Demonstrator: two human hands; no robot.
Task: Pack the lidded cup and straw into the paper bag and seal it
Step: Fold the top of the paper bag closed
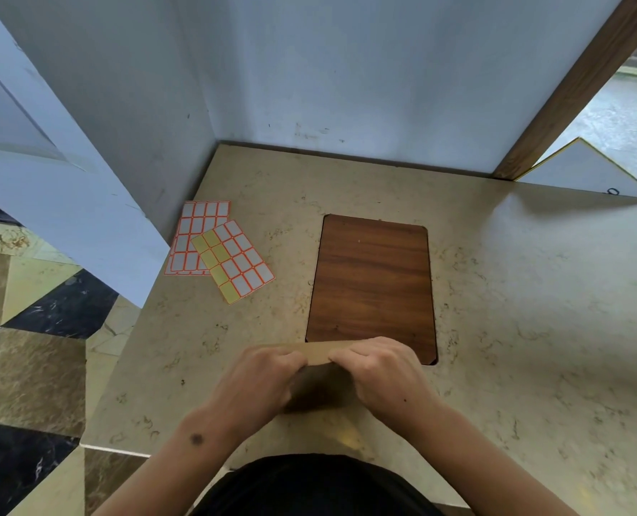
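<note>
Brown kraft paper bag (318,381) stands at the near edge of the mottled beige stone bench (533,310), its flat folded top strip pinched from both ends by the left hand (261,381) and right hand (384,374). Beyond lie a rounded wood-grain board (372,284) and two overlapping orange-bordered label sheets (220,251) near pale walls.

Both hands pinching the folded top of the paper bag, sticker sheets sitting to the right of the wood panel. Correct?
One thing is off: the sticker sheets lie to the left of the wood panel, near the wall corner, not to its right. The head view shows it. The rest holds: left hand and right hand both pinch the folded top of the paper bag.
</note>
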